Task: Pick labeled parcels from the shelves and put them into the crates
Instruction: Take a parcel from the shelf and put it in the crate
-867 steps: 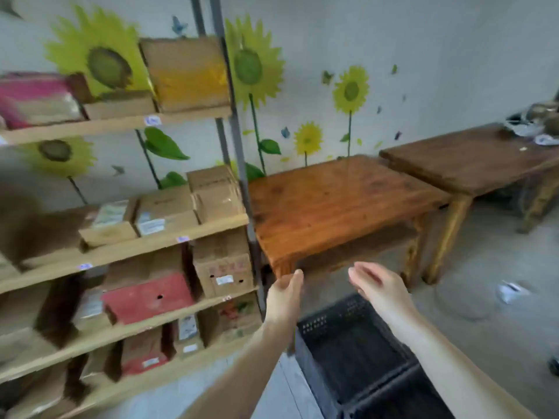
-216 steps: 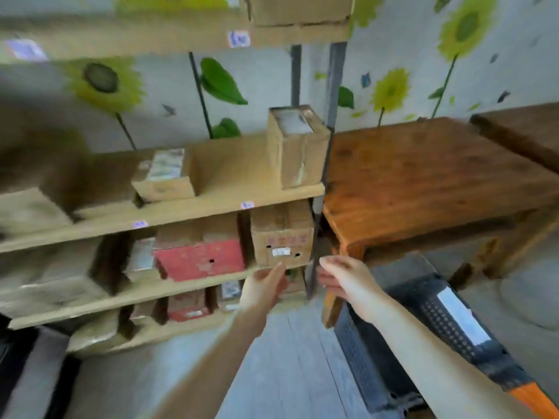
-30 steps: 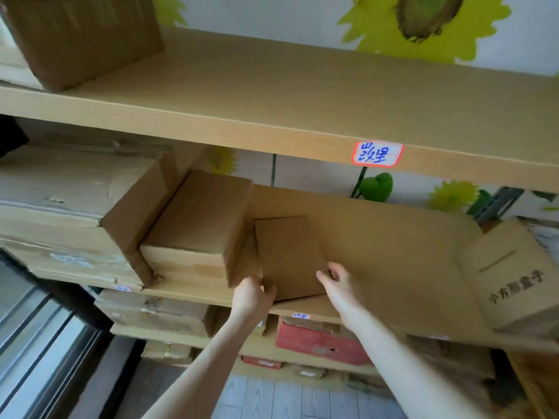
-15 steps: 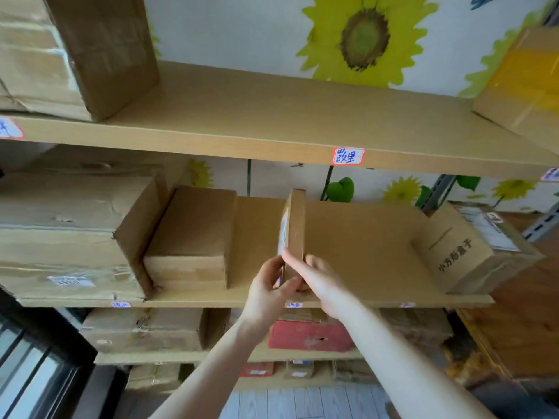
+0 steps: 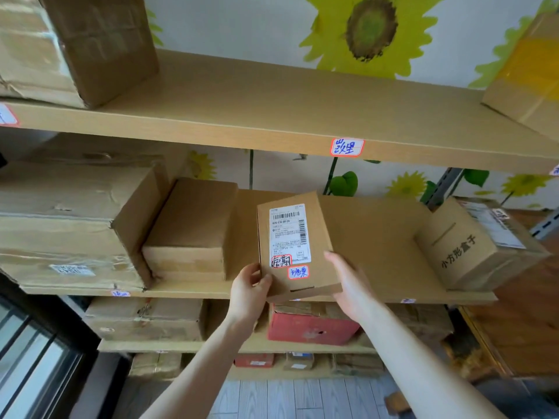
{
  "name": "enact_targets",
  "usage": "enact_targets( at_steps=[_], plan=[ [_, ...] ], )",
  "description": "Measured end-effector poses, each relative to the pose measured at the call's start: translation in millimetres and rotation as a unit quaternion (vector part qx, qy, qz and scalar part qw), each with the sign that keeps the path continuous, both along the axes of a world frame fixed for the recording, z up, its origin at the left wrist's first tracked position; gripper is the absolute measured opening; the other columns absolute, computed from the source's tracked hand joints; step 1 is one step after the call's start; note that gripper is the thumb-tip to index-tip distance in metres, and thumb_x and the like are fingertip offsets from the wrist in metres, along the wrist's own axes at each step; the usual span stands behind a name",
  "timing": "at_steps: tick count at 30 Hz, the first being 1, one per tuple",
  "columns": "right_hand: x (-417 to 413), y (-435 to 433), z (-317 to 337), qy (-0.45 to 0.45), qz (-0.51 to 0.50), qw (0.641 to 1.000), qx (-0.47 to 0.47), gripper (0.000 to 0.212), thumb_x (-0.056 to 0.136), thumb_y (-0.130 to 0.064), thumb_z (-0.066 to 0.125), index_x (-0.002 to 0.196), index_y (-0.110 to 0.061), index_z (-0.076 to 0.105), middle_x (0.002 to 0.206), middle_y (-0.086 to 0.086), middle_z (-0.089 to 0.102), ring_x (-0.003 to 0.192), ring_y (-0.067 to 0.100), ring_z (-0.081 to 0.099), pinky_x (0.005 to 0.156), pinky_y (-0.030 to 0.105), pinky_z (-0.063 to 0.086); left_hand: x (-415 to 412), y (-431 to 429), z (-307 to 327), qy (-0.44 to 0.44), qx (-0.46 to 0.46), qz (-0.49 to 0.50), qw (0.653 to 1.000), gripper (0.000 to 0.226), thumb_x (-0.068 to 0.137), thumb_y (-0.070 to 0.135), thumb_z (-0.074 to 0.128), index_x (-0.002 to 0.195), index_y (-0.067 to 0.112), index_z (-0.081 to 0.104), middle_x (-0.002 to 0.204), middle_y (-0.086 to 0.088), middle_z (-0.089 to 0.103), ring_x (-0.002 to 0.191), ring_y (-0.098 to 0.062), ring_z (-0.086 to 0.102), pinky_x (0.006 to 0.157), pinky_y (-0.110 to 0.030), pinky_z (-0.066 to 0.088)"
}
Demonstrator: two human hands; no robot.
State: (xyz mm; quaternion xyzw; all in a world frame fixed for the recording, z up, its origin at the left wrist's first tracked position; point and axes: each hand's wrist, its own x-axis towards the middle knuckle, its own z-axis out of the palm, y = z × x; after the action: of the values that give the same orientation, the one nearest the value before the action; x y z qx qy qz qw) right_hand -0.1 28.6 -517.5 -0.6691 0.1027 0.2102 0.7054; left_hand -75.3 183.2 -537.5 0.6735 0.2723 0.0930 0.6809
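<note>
Room: a white wall [image 5: 257, 25] painted with big sunflowers [image 5: 369, 25] stood behind the shelving; grey plank floor [image 5: 296, 397] lay below the forearms, and a window [image 5: 27, 364] showed far down to the left of the left hand.
Surface: a light wooden shelf [image 5: 378, 243] ran just beyond both hands, with a bare stretch past the right hand.
Upper shelf [image 5: 272, 98]: well above the hands, carrying a handwritten tag [image 5: 347, 147] on its front edge.
Parcel [image 5: 317, 258]: a flat cardboard box, tilted up off the shelf, its front face turned toward the camera, between the two hands.
Shipping label [image 5: 289, 234]: white, with barcodes, on the parcel's front, above the left thumb; two small red-edged handwritten stickers sat at its lower end.
Left hand [image 5: 248, 290]: clamped on the parcel's lower left corner, thumb on the front face, fingers wrapped behind.
Right hand [image 5: 352, 285]: gripped the lower right corner from the side, one digit laid along the right edge, the others hidden behind the box.
Plain box [image 5: 193, 228]: lying on the shelf just left of the left hand, apart from the parcel.
Large box [image 5: 69, 225]: farther left, touching the plain box.
Printed box [image 5: 459, 249]: on the shelf well right of the right hand, black characters on its side.
Red box [image 5: 311, 328]: on the next shelf down, directly below the hands.
Table [image 5: 520, 313]: brown wood, low to the right of the right forearm.
</note>
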Motion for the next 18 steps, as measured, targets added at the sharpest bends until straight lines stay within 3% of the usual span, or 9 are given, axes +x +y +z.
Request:
enact_targets(
  at_steps=[3, 5, 8, 10, 13, 16, 18],
  plan=[
    [5, -4, -4, -0.013, 0.019, 1.0, -0.015, 0.011, 0.085, -0.035, 0.059, 0.094, -0.028, 0.06, 0.121, 0.003, 0.057, 0.107, 0.02, 0.051, 0.097, 0.041, 0.038, 0, 0, -3, -0.002, -0.004, 0.001, 1.0, 0.024, 0.09, 0.007, 0.052, 0.113, 0.011, 0.056, 0.098, -0.006, 0.065, 0.077, -0.01, 0.059, 0.058, -0.012, 0.05],
    [7, -7, -9, -0.004, 0.014, 1.0, -0.017, 0.009, 0.085, -0.035, 0.06, 0.093, -0.031, 0.059, 0.114, -0.006, 0.057, 0.107, 0.017, 0.049, 0.099, 0.042, 0.033, 0, 1, -3, 0.001, -0.011, -0.002, 1.0, 0.024, 0.09, 0.007, 0.053, 0.113, 0.012, 0.056, 0.097, -0.006, 0.065, 0.077, -0.01, 0.059, 0.056, -0.012, 0.049],
    [4, -11, -15, -0.032, 0.008, 0.999, -0.033, 0.004, 0.085, -0.038, 0.06, 0.083, -0.036, 0.057, 0.088, -0.022, 0.054, 0.084, 0.004, 0.047, 0.089, 0.034, 0.035, 0, -2, -4, 0.007, -0.029, -0.013, 0.999, 0.026, 0.09, 0.007, 0.054, 0.116, 0.009, 0.056, 0.104, -0.01, 0.065, 0.085, -0.018, 0.062, 0.066, -0.021, 0.053],
    [-2, -20, -22, -0.071, -0.009, 0.996, -0.056, 0.008, 0.086, -0.039, 0.059, 0.092, -0.034, 0.057, 0.088, -0.026, 0.052, 0.084, -0.002, 0.047, 0.085, 0.029, 0.036, 1, -7, -6, 0.011, -0.042, -0.024, 0.999, 0.028, 0.089, 0.008, 0.056, 0.118, 0.008, 0.056, 0.106, -0.012, 0.065, 0.092, -0.023, 0.063, 0.077, -0.031, 0.053],
    [-17, -47, -35, -0.087, -0.077, 0.991, -0.068, 0.015, 0.085, -0.035, 0.061, 0.1, -0.031, 0.059, 0.095, -0.019, 0.06, 0.089, -0.004, 0.052, 0.079, 0.021, 0.038, 4, -25, -14, 0.019, -0.043, -0.075, 0.996, 0.026, 0.089, 0.009, 0.057, 0.114, 0.013, 0.057, 0.108, -0.011, 0.065, 0.096, -0.026, 0.063, 0.083, -0.034, 0.052],
    [-41, -87, -47, -0.057, -0.176, 0.982, -0.05, 0.006, 0.086, -0.023, 0.063, 0.09, -0.028, 0.063, 0.092, -0.009, 0.066, 0.087, 0.003, 0.059, 0.071, 0.011, 0.045, 4, -62, -27, 0.03, -0.035, -0.151, 0.987, 0.026, 0.089, 0.006, 0.055, 0.114, 0.011, 0.057, 0.11, -0.01, 0.065, 0.101, -0.027, 0.062, 0.093, -0.042, 0.049],
    [-63, -120, -55, -0.026, -0.233, 0.972, -0.03, 0.009, 0.086, -0.021, 0.062, 0.082, -0.029, 0.063, 0.089, -0.006, 0.069, 0.084, 0.006, 0.063, 0.07, 0.017, 0.051, -1, -96, -37, 0.036, -0.037, -0.189, 0.981, 0.028, 0.088, 0.003, 0.055, 0.115, 0.012, 0.057, 0.106, -0.007, 0.065, 0.096, -0.023, 0.061, 0.089, -0.038, 0.049]
  ],
)
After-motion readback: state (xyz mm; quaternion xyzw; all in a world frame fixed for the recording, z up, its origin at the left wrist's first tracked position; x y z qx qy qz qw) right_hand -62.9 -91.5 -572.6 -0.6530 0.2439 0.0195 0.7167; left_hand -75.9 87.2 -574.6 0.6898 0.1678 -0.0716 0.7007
